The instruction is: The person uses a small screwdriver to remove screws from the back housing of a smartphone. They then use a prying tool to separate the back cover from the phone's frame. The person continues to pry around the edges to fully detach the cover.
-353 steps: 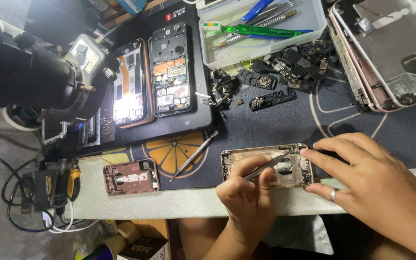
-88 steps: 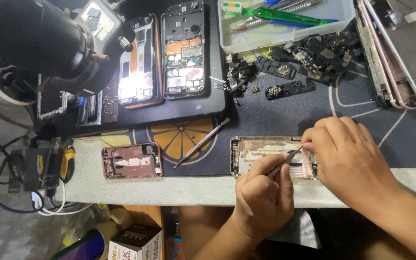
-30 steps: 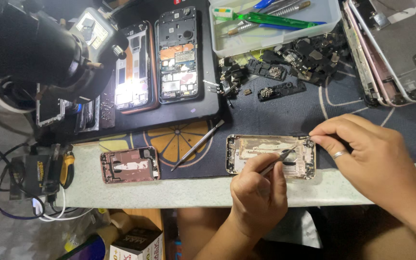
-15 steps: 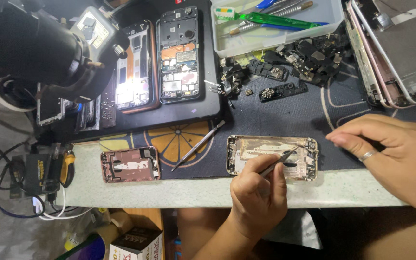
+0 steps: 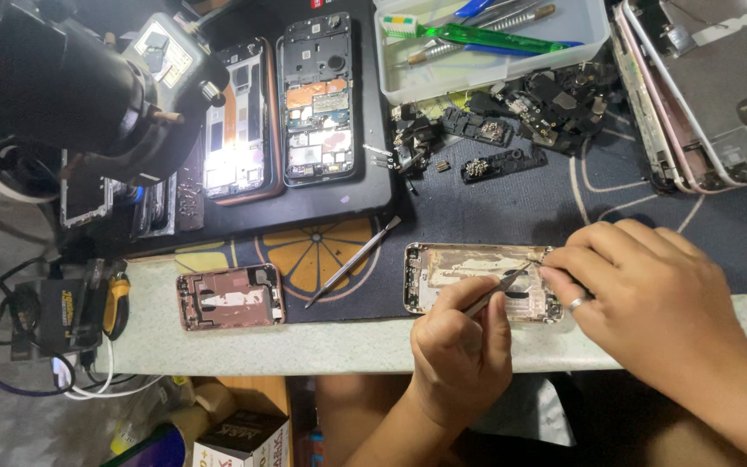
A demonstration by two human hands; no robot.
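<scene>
**At the table edge: both hands working on an opened phone housing**

Near the front edge of the work table [image 5: 322, 346], lying flat on the dark mat: a gold phone housing [image 5: 451, 270], opened, inside facing up. Left hand [image 5: 460, 346] clenching around thin metal tweezers [image 5: 496, 290], tips pointing up and right into the housing, near its right end. Right hand [image 5: 650, 294] resting on the right end of the same housing, fingers bent and pressing it down, fingertips just beside the tweezer tips; grasping nothing that can be seen, ring showing on one finger.

Lying to the left, apart from the hands: a metal spudger [image 5: 352, 262], diagonal on the orange-slice print, and a smaller pink phone housing [image 5: 229, 297] at the table edge. Farther back, on a black pad: two opened phones [image 5: 317, 95] side by side, one lit under the black microscope head [image 5: 71, 86]. Standing at the back: a clear plastic tray [image 5: 408, 82] holding a green-handled tool [image 5: 486, 37]; small black phone parts [image 5: 512, 117] scattered just in front of it. Stacked at the far right: larger phone frames [image 5: 711, 95].
</scene>
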